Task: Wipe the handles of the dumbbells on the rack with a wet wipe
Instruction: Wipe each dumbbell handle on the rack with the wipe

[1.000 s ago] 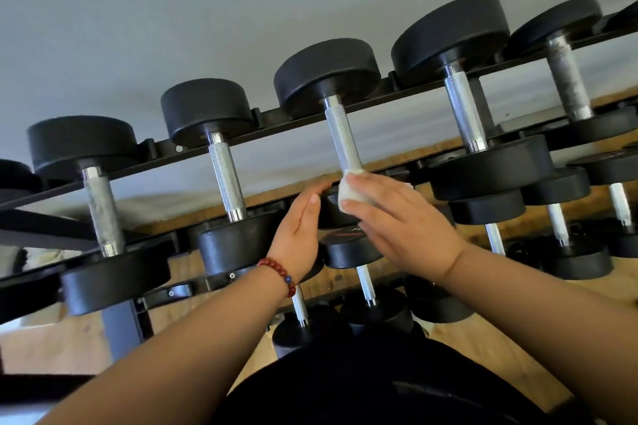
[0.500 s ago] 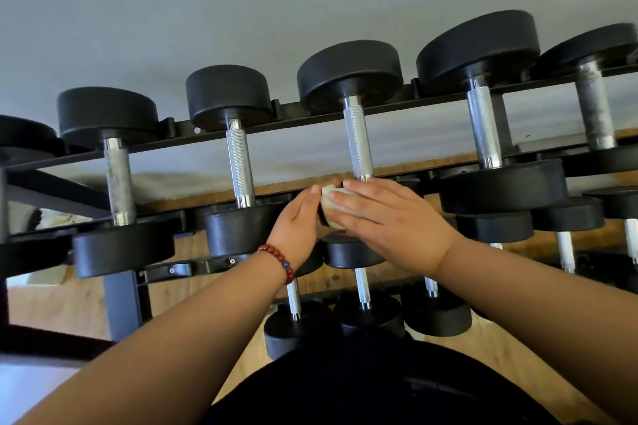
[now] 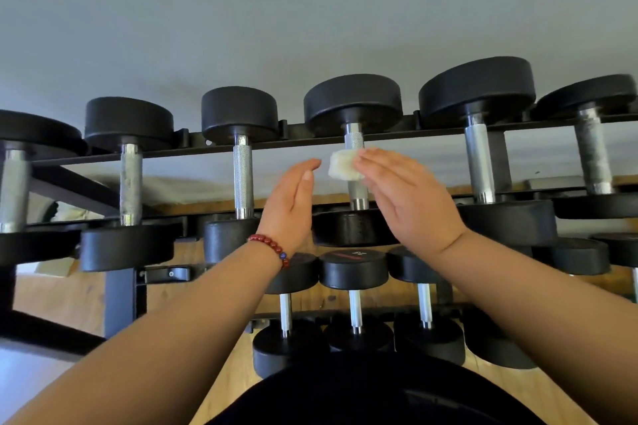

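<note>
Closely, neighbouring dumbbells (image 3: 243, 176) flank the wipe (image 3: 343, 166).

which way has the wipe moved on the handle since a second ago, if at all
Yes. The wet wipe has slid up the handle, from beside the near head towards the far head.

A gym or weights room. Black dumbbells (image 3: 353, 162) with knurled steel handles sit in rows on a tiered metal rack (image 3: 310, 141). A wooden floor (image 3: 62, 297) lies below, a plain grey wall (image 3: 310, 10) behind.
</note>
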The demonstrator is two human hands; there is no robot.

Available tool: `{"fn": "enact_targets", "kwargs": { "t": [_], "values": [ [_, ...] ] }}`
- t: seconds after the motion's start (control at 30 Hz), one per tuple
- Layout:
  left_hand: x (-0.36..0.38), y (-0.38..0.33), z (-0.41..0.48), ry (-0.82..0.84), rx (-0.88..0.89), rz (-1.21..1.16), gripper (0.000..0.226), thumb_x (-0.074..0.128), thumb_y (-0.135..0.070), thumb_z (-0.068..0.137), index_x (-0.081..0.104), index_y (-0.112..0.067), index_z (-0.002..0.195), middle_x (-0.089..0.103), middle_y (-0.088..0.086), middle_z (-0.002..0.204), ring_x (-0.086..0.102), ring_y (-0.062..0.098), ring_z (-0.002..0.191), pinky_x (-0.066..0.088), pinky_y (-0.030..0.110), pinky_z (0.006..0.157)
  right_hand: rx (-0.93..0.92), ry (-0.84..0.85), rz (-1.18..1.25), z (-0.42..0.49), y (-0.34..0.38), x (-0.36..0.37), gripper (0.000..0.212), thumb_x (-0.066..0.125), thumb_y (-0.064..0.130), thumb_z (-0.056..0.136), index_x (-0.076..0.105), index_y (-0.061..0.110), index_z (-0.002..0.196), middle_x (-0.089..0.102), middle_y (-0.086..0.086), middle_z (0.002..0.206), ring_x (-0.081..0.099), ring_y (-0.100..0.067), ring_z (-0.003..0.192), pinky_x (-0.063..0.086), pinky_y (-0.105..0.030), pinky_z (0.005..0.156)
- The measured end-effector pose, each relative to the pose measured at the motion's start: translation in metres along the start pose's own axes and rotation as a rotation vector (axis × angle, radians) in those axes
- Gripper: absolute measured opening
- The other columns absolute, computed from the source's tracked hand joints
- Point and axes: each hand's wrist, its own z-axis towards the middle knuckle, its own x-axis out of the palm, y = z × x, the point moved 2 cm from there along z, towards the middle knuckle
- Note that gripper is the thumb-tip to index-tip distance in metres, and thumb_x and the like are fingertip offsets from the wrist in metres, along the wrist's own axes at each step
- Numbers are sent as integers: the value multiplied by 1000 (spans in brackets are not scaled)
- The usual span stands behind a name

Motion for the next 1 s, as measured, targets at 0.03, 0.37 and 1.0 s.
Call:
{"fn": "enact_targets", "kwargs": {
  "t": [0.03, 0.37, 1.0],
  "values": [
    [-2, -4, 5, -25, 28, 26, 35, 30, -25, 105, 49, -21, 134, 48, -12, 131, 39, -4, 121, 21, -4, 97, -2, -7, -34, 6, -5, -1, 37, 44, 13, 92, 62, -2, 121, 63, -18, 124, 59, -31, 117, 41, -41, 102],
    [-1, -41, 88, -62, 169, 200, 44, 33, -25, 104, 35, -14, 146, 33, 6, 152, 26, 16, 141, 19, 33, 119, -63, -10, -236, 76, -59, 19, 45, 66, -9, 76, 60, -6, 121, 60, -25, 126, 59, -41, 115, 50, -55, 90],
    [-5, -33, 105, 66, 54, -13, 47, 21, -37, 105, 22, -28, 151, 20, -12, 158, 12, -3, 144, 9, 20, 118, -127, 119, -157, 91, -76, 36, 46, 36, 24, 100, 42, 10, 143, 40, -11, 150, 34, -30, 140, 28, -44, 114]
  ]
}}
